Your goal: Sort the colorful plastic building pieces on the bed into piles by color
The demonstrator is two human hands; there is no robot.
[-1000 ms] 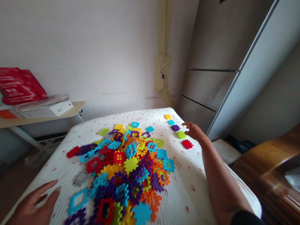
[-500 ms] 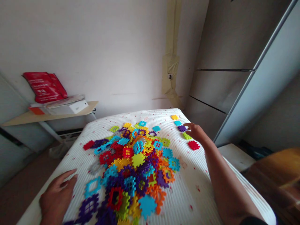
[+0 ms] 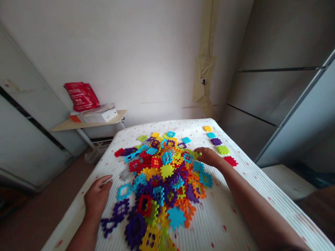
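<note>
A heap of colourful plastic interlocking tiles (image 3: 166, 170) with toothed edges is spread over a white, red-dotted sheet (image 3: 217, 209); some tiles are solid, others have window-like openings. At the heap's right edge, my right hand (image 3: 208, 156) has its fingers closed on the rim of a lime-green tile (image 3: 194, 154), partly hidden by the fingertips. My left hand (image 3: 96, 195) hovers beside the heap's left side, thumb and fingers apart, holding nothing. Close to it lie a light-blue frame tile (image 3: 124, 191) and a purple window tile (image 3: 121, 210).
Along the right edge runs a row of solid tiles: yellow (image 3: 207, 128), blue (image 3: 211, 135), purple (image 3: 216, 142), lime-green (image 3: 223, 150) and red (image 3: 230, 161). A small desk (image 3: 89, 124) with a red bag (image 3: 82, 96) stands left. A grey cabinet (image 3: 277, 94) is at right.
My right hand has moved left from the purple tile in the row to the heap's right edge. The view has turned left. My left hand stays beside the heap, open.
</note>
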